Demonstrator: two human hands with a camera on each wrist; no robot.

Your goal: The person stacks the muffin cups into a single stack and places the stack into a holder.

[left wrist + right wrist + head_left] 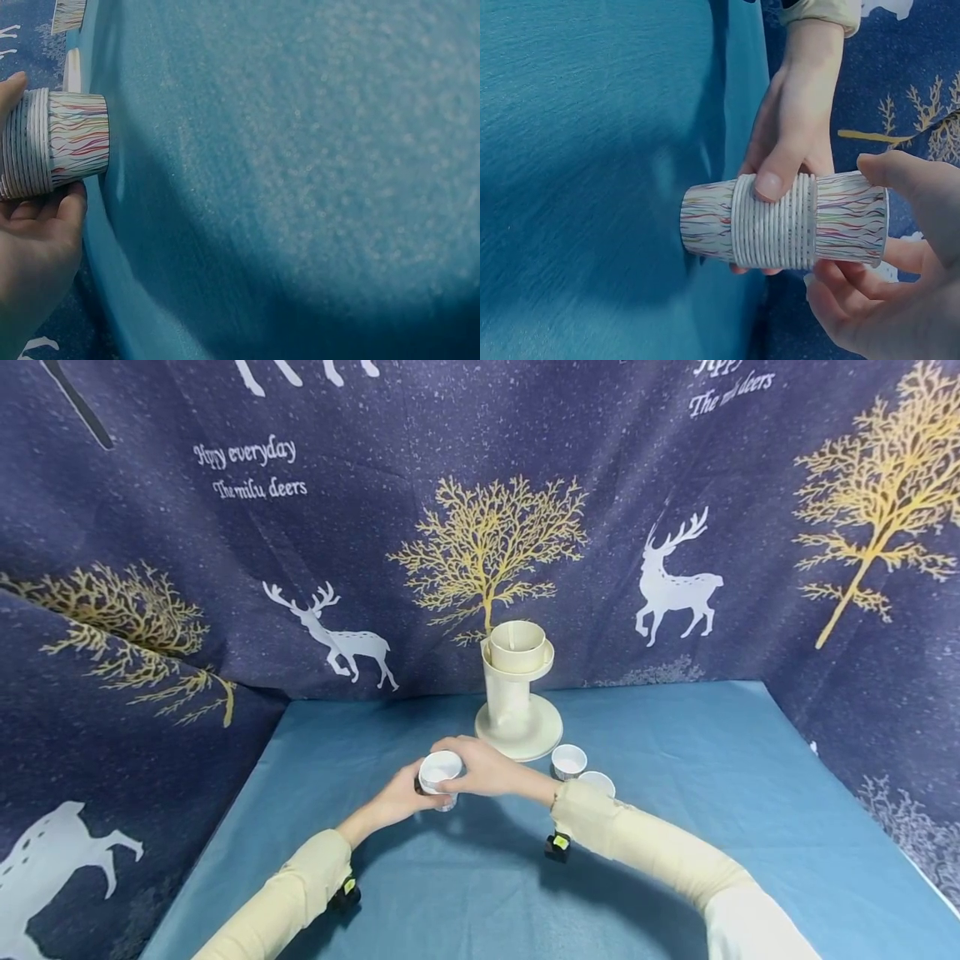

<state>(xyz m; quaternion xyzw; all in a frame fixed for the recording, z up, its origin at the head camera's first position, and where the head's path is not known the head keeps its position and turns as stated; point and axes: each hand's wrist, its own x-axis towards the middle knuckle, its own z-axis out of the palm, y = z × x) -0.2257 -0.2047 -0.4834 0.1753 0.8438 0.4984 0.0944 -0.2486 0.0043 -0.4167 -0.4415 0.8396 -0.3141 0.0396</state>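
Note:
My left hand (393, 799) grips a stack of nested paper cups (772, 225), white with wavy coloured lines, held above the table. In the right wrist view the left thumb (771, 186) lies across the stacked rims. At the stack's upper end one cup (851, 219) stands well out of the others. My right hand (483, 767) pinches this cup between thumb and fingers; its lower end still meets the stack. The left wrist view shows the stack's narrow bottom end (79, 135) pointing away from the left hand (37, 259).
A cream plastic stand (507, 697) with a round base and an open cylinder on top stands at the back. Two white paper cups, one nearer the stand (568, 761) and one by the right sleeve (597, 782), sit on the blue-covered table (675, 760). A patterned curtain hangs behind.

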